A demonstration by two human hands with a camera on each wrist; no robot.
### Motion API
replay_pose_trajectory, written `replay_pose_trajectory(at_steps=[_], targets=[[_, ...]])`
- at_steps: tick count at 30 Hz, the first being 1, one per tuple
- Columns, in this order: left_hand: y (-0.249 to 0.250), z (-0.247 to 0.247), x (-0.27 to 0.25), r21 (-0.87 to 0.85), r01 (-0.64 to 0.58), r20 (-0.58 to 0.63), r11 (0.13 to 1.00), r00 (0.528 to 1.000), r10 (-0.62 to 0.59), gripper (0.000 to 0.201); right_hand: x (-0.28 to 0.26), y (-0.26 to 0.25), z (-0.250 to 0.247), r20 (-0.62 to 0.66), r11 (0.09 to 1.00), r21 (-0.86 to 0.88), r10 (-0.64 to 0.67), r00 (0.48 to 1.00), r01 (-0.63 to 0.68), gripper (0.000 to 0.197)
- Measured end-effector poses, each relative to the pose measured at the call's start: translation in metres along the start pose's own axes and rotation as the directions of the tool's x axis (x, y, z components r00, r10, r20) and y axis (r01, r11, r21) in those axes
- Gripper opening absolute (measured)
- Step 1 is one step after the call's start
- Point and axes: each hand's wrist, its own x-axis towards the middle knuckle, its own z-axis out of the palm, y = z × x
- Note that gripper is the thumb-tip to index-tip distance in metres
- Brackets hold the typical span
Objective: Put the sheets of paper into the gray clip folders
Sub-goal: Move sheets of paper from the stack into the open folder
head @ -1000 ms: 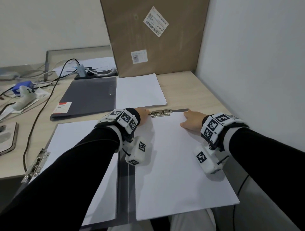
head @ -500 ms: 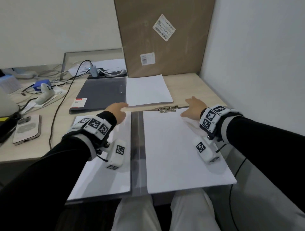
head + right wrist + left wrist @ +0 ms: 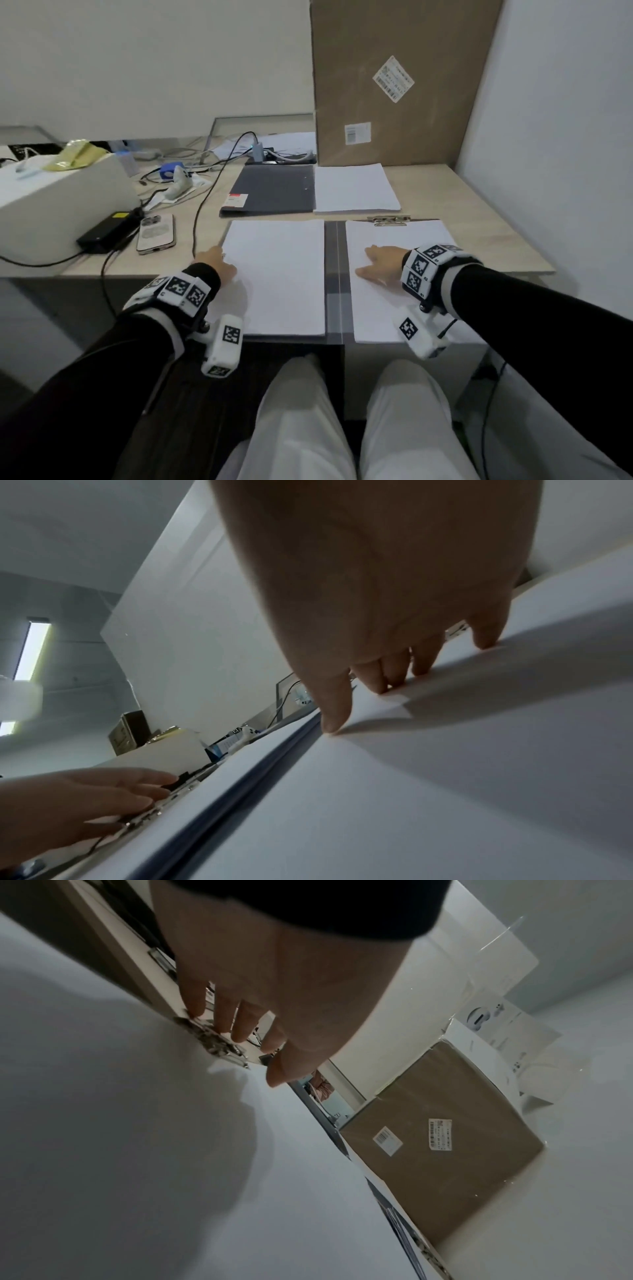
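The left hand (image 3: pixel 215 261) reaches forward with a black sleeve on the arm, and its straight fingers (image 3: pixel 226 1020) touch the metal clip (image 3: pixel 214 1043) at the left edge of the open gray clip folder (image 3: pixel 337 274); they are spread a little and curl around nothing. The right hand (image 3: pixel 382 262) lies flat on the right sheet of paper (image 3: pixel 400 281), the fingers straight and apart, the fingertips (image 3: pixel 337 718) pressing on the paper near the gray spine of the folder. Both wrists carry white bands with black square markers. The open folder lies on the near part of the light wooden desk (image 3: pixel 486 219), and its near edge hangs a little over the desk edge above the person's knees. The left sheet of paper (image 3: pixel 277 274) covers the left half of the folder, and the right sheet covers the right half, with a second metal clip (image 3: pixel 388 220) at the top of it. Behind them a closed gray folder (image 3: pixel 274 190) with a red and white label lies beside a loose stack of white paper (image 3: pixel 356 188). A big brown cardboard box (image 3: pixel 394 78) stands against the wall behind the stack. To the left there are a phone (image 3: pixel 156 233) lying face down, a black power adapter (image 3: pixel 106 231), several cables and a white box (image 3: pixel 58 202). The walls are plain white.
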Motion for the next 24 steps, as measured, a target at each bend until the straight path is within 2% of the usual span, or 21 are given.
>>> replay_pose_trajectory(at_steps=[8,11,12,15,18,20,21,23,24], targets=[[0.009,0.003,-0.006,-0.002,0.114,0.050,0.994,0.992,-0.114,0.049,-0.009,0.028,-0.006,0.016,0.998,-0.047,0.034,0.999,-0.033,0.073],[0.015,-0.004,-0.007,0.001,0.095,0.080,0.995,0.992,-0.095,0.034,-0.011,0.036,-0.008,0.017,0.997,-0.061,0.050,0.999,-0.049,0.072],[0.017,-0.010,-0.011,-0.018,0.088,0.088,0.996,0.992,-0.086,0.028,-0.011,0.037,-0.008,0.016,0.997,-0.064,0.052,0.999,-0.051,0.072],[0.021,-0.030,-0.012,-0.177,0.053,0.031,0.983,0.998,-0.048,0.033,-0.012,0.039,-0.007,-0.004,0.996,-0.066,0.057,0.998,-0.057,0.069],[0.032,-0.059,-0.028,-0.459,-0.039,-0.031,0.888,0.999,0.027,0.013,-0.014,0.038,-0.006,-0.013,0.999,-0.003,0.046,0.999,-0.046,0.063],[0.045,-0.080,-0.045,-0.664,-0.092,-0.027,0.742,0.995,0.100,0.008,-0.017,0.036,-0.009,-0.020,0.996,0.086,0.022,1.000,-0.020,0.067],[0.052,-0.091,-0.055,-0.728,-0.119,-0.016,0.675,0.988,0.157,0.012,-0.020,0.034,-0.014,-0.064,0.988,0.154,-0.001,0.998,0.011,0.068],[0.069,-0.108,-0.074,-0.801,-0.146,0.024,0.581,0.961,0.275,0.018,-0.030,0.022,-0.035,-0.198,0.918,0.374,-0.059,0.978,0.132,0.063],[0.078,-0.114,-0.082,-0.818,-0.159,0.034,0.553,0.946,0.323,0.021,-0.037,0.014,-0.049,-0.243,0.836,0.509,-0.091,0.966,0.207,0.062]])
